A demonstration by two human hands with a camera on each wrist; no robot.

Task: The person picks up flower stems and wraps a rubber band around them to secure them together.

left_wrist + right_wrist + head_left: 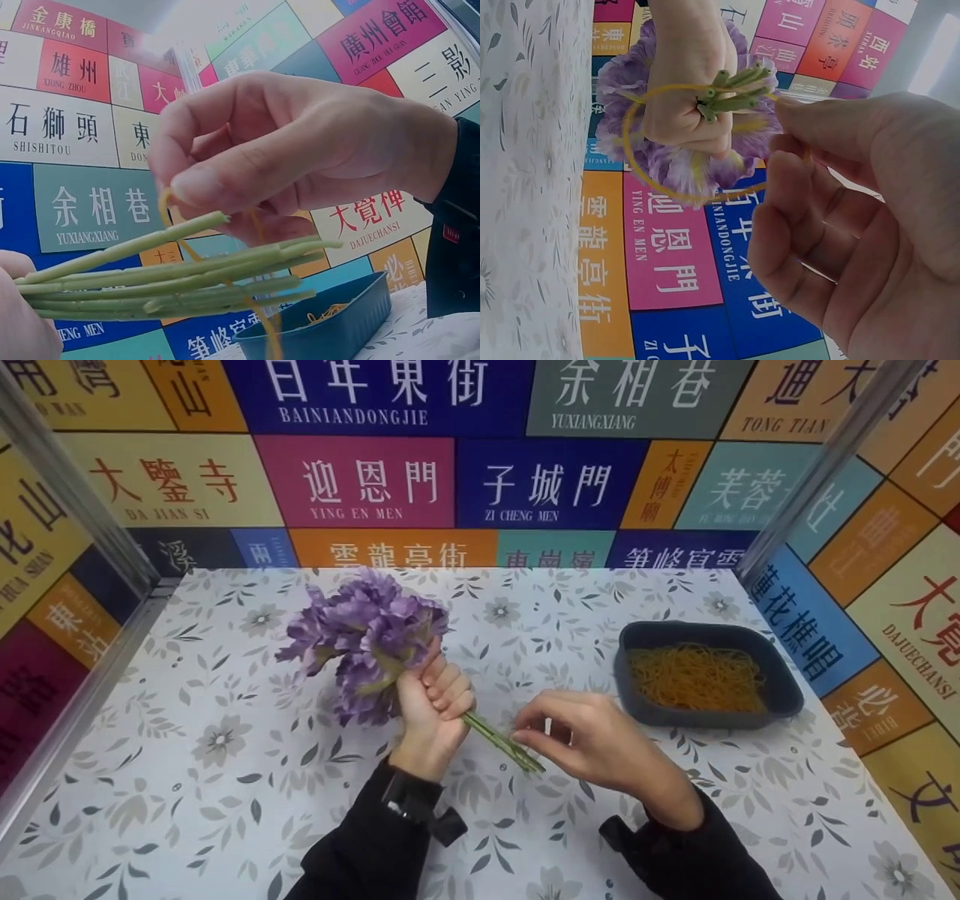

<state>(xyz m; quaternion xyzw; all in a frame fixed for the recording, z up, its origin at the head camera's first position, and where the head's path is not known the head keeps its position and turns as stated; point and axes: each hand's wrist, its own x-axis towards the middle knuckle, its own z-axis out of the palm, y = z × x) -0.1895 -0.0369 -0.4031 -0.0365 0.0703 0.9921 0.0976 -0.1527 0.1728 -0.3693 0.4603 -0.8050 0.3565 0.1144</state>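
A bunch of purple flowers point(360, 622) is gripped by my left hand point(436, 701), its fingers curled round the stems just below the blooms. Bare green stem ends point(187, 281) stick out past that fist toward my right hand point(600, 735). Between thumb and fingertips, the right hand pinches a thin yellow rubber band point(628, 142), which hangs as a wide loop at the stem ends. Seen from the left wrist, the band crosses in front of the stems. The right fingertips are right beside the cut ends.
On the right of the table point(225, 810) stands a dark blue-grey plastic container point(784, 697) holding a heap of yellow rubber bands point(697, 679). Panels with coloured lettering point(360, 480) wall in the back and sides.
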